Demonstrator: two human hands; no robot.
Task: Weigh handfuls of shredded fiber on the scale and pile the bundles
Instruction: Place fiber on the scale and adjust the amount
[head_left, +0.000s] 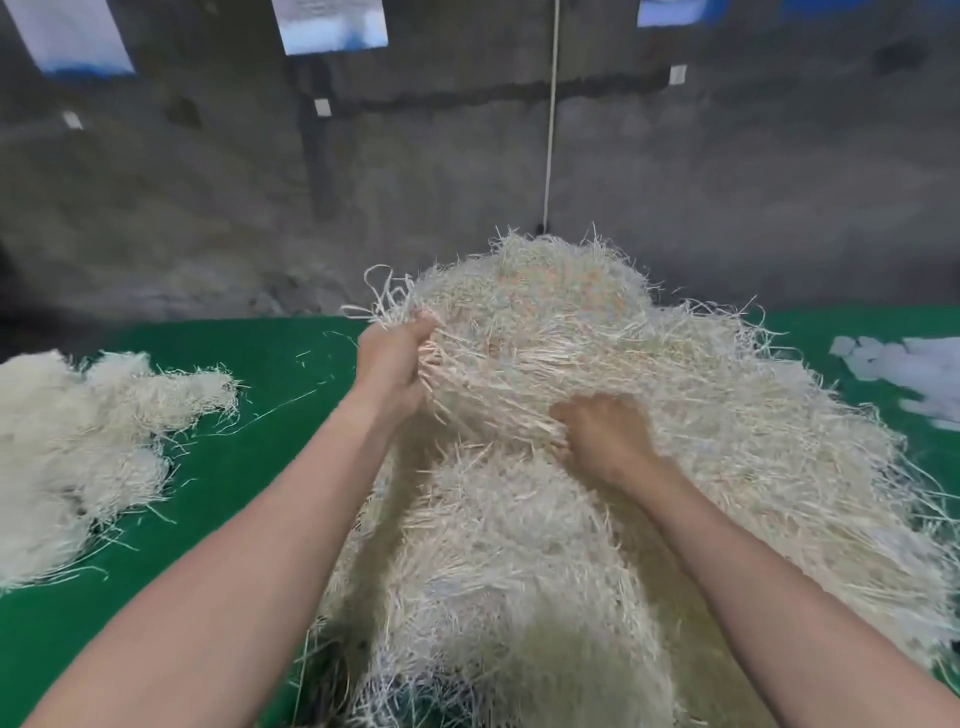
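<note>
The big heap of shredded fiber (701, 395) lies across the middle and right of the green bench (270, 374), and both hands are in it. The left hand (395, 358) grips a tuft at the heap's upper left edge, fingers curled tight round the strands. The right hand (602, 436) is sunk into the heap's near slope, fingers bent down into the fiber with their tips hidden, apparently clutching a wad.

This looks like the start of one more round: a handful is being pulled loose, not yet weighed. No scale shows in this view (it may sit outside the frame). A smaller pile of bundles (67, 436) lies at the far left of the bench, well apart from the heap, so some work seems done. The size of the heap suggests much is left.

For room, a bare green strip with a few stray strands runs between heap and pile, open for carrying a handful leftward. To the right lie white scraps (914, 374), just beside the heap's fringe. Behind, the grey wall (156, 208) closes off the bench's far edge, and a pale cord (550, 130) hangs down to the heap's top.
</note>
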